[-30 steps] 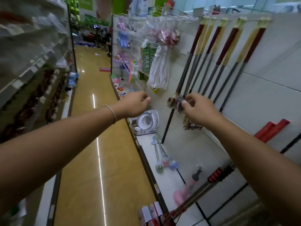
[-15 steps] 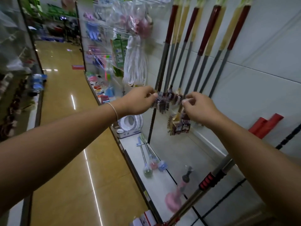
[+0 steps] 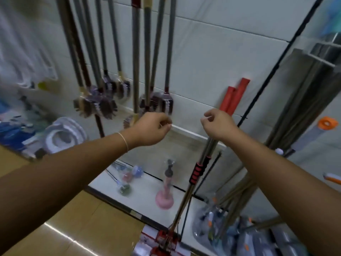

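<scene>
Long-handled brushes hang against the white wall in two bunches, a left bunch [image 3: 96,106] and a right bunch [image 3: 159,104], their bristle heads wrapped in clear film. My left hand [image 3: 150,129] is raised just below the right bunch, fingers curled with thumb against fingertips. I see nothing held in it. My right hand [image 3: 218,125] hovers further right at the same height. Its thumb and forefinger are pinched together with nothing visible between them. A metal pole with a red-and-black grip [image 3: 199,172] leans up from the floor and passes behind my right wrist.
On the low white shelf [image 3: 147,187] stand a pink plunger [image 3: 165,196] and small brushes [image 3: 125,182]. A white toilet seat [image 3: 64,135] is at the left, red tubes [image 3: 235,96] lean on the wall, metal poles [image 3: 295,111] stand at the right, and red-white boxes [image 3: 156,241] sit below.
Both hands have come off the brush heads they were fingering and now sit lower and further apart. The view has swung right and down along the shelf.
</scene>
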Motion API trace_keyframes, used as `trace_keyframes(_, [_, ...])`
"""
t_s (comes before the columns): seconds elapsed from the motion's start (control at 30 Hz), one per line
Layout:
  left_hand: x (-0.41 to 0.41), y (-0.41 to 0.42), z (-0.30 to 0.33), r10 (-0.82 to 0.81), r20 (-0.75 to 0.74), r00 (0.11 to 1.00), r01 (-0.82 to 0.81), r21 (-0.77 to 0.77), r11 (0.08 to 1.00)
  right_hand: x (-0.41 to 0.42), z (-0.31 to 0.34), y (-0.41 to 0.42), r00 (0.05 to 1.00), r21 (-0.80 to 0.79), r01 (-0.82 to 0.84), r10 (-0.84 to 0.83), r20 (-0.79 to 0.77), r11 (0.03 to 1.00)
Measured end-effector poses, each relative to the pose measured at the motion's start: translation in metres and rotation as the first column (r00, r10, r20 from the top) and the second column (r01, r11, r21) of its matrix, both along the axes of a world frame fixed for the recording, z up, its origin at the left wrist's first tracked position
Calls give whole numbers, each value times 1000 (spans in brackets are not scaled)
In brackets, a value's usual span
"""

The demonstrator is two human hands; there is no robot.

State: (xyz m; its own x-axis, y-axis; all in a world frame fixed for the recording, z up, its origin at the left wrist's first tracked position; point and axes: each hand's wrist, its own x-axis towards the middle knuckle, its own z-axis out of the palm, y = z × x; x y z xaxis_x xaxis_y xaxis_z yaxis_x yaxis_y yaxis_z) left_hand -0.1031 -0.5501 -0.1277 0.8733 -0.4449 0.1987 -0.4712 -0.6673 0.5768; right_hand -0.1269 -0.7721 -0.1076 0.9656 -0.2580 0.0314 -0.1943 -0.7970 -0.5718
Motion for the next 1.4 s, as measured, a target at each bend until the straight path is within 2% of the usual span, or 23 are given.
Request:
trace_keyframes(0.13, [31,-28,-45,-118,-109,987,118,-8,993,-5,-46,-20,986,52,158,-155,-63,986])
trace_keyframes(0.3, [44,-59,-113,-161,-301,940,176,24,984,-7,-111,-39,939,159,339,-322,-120,927])
trace_keyframes(0.47, [52,-81,-164,-168,-382,909,185,8,983,19,-165,-62,888,227,456,-421,-186,861])
trace_keyframes(0.6, [58,-95,-198,-161,-442,882,194,29,981,39,-197,-73,890,192,451,-422,-173,872])
trace_keyframes(0.73, [67,-109,-210,-141,-426,894,143,-28,989,56,-216,-78,891,173,452,-438,-116,875])
trace_keyframes(0.9, [79,-118,-214,-153,-447,881,127,-87,988,65,-217,-73,862,59,506,-507,1,860])
trace_keyframes(1.03, [78,-121,-227,-134,-471,872,118,-63,991,67,-211,-67,844,69,535,-535,-9,842])
trace_keyframes(1.13, [65,-120,-241,-140,-547,825,111,-86,990,56,-207,-65,883,82,469,-466,-47,880])
trace_keyframes(1.27, [36,-124,-263,-189,-619,762,204,-48,978,33,-199,-66,944,26,325,-323,-68,945])
trace_keyframes(1.4, [17,-137,-265,-279,-628,727,238,-151,960,6,-191,-64,969,30,243,-241,-52,970])
